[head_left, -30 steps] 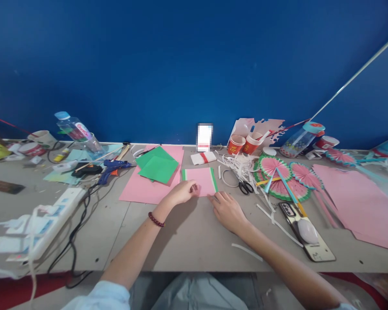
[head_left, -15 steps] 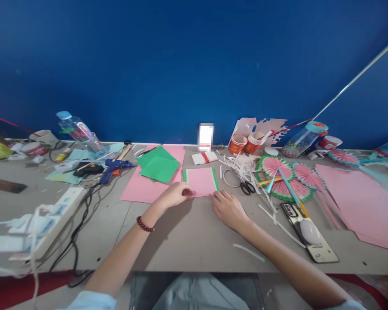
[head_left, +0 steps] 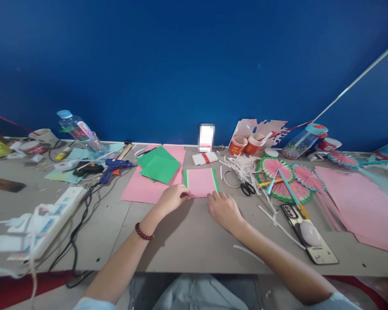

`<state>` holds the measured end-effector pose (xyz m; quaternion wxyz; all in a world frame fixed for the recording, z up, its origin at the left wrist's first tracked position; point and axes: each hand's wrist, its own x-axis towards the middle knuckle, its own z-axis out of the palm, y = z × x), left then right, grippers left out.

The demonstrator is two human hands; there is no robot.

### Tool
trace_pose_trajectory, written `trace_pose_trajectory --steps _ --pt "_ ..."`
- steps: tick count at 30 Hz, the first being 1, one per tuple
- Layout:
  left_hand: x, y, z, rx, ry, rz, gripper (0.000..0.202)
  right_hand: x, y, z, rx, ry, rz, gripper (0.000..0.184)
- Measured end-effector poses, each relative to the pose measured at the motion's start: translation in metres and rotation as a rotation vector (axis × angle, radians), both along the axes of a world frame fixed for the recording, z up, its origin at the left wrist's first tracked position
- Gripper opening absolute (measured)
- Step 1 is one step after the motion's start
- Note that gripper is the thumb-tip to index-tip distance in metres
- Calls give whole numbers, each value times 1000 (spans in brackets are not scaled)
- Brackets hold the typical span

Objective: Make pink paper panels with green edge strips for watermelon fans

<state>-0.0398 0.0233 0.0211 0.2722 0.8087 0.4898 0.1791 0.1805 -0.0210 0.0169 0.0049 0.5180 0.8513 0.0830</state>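
Note:
A small pink paper sheet (head_left: 201,181) with white and green strips along its left and right sides lies flat on the grey table (head_left: 187,241). My left hand (head_left: 172,198) has its fingers curled onto the sheet's near left corner. My right hand (head_left: 223,208) rests with fingers bent at the near right corner, fingertips touching the paper's edge. A red bead bracelet (head_left: 143,233) sits on my left wrist.
Green squares (head_left: 159,165) lie on a larger pink sheet (head_left: 139,191) to the left. Scissors (head_left: 245,186), white paper strips, watermelon paper fans (head_left: 280,176), a phone (head_left: 307,232) and pink sheets (head_left: 362,206) are right. A glue gun (head_left: 114,165), bottle (head_left: 77,129), power strip (head_left: 51,215) and cables are left. Paper cups (head_left: 245,144) stand at the back.
My left hand slid left and nearer along the sheet's near edge, from its middle to the left corner. My right hand drew slightly back at the right corner.

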Motion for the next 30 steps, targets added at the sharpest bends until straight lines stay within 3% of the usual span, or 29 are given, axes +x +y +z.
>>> trace_pose_trajectory --steps 9,22,30 --pt "-1 7 -4 -154 -181 31 18 5 -4 -7 40 23 12 22" --pt "1 10 -8 -140 -118 60 11 10 -7 -7 44 -18 85 44" --pt "1 13 -10 -150 -81 77 10 10 -8 -6 38 -38 91 42"
